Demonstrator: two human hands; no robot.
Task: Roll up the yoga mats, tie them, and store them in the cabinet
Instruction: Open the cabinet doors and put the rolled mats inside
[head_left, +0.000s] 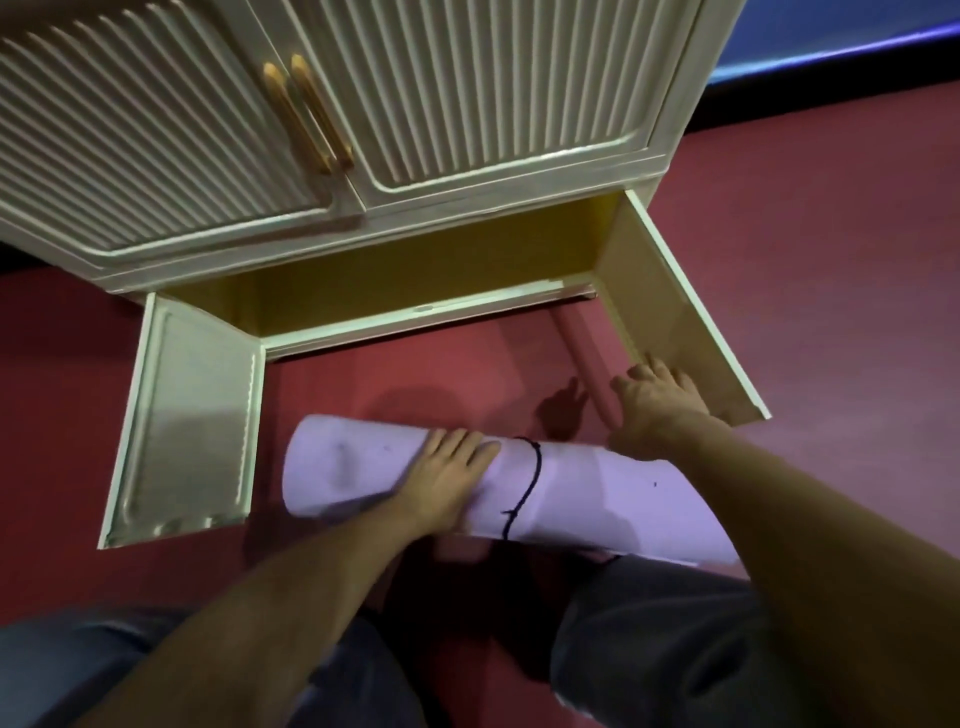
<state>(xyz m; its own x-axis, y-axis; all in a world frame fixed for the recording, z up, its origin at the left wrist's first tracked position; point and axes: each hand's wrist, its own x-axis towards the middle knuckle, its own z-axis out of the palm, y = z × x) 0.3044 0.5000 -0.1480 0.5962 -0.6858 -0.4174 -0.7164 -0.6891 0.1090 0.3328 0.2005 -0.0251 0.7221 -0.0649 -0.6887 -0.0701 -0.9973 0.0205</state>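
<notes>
Pale lilac mat: a rolled yoga mat (597, 488) lies crosswise on the red floor (831, 249), just in front of the open lower compartment of the cabinet and close to the person's knees.
Left hand: the left hand (447, 478) lies palm down on top of the lilac roll, left of its middle, fingers straight and spread; it presses the roll and does not curl round it.
Right hand: the right hand (654, 400) is past the far side of the roll, near the lower edge of the right door; its fingers are spread and loosely bent, and whether they touch the pink roll beside them I cannot tell.
Tie: a thin black string (527, 486) circles the lilac roll near its middle, just right of the left hand.
Pink roll: a second rolled mat (584, 358), pink, lies on the floor lengthwise along the inner side of the right door.
Cabinet: a cream cabinet (467, 104) with ribbed upper doors and two gold handles (306, 111); its lower compartment (415, 275) is open, yellow inside.
Doors: the left door (192, 415) and the right door (670, 306) are swung wide open to either side.
Legs: grey trousers (649, 639) at the bottom of the view.
</notes>
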